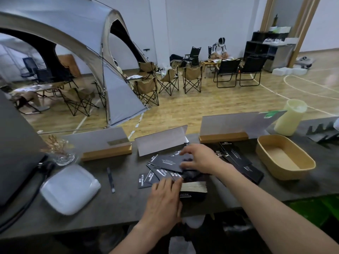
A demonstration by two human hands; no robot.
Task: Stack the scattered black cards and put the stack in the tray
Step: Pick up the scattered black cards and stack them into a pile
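**Ana:** Nearest us, the left hand lies over the near edge of the card heap, fingers fairly straight and pressed against the end of a squared-up stack, whose pale edges show. I read that as bracing it so it stays square.

**Ben:** And the right hand?

**Ana:** It reaches over the stack to the loose black cards fanned just beyond and left of it. Its fingers curl down onto the heap, with one card's corner at the fingertips. Motion blur hides the contact, so I cannot tell whether it pinches that card or only drags it.

**Ben:** Why drag?

**Ana:** Flat cards on a dark counter are hard to lift; sliding them toward the stack would gather them.

**Ben:** Is that every card?

**Ana:** No. More cards lie overlapped to the right of the stack, under the right forearm, between the stack and the tray.

**Ben:** So the tray is close?

**Ana:** Well to the right of the stack, a tan tub holding no cards. Judging by this, stacking is roughly half done and the transfer is not yet begun. Left of the stack lies a white lidded container, well apart.
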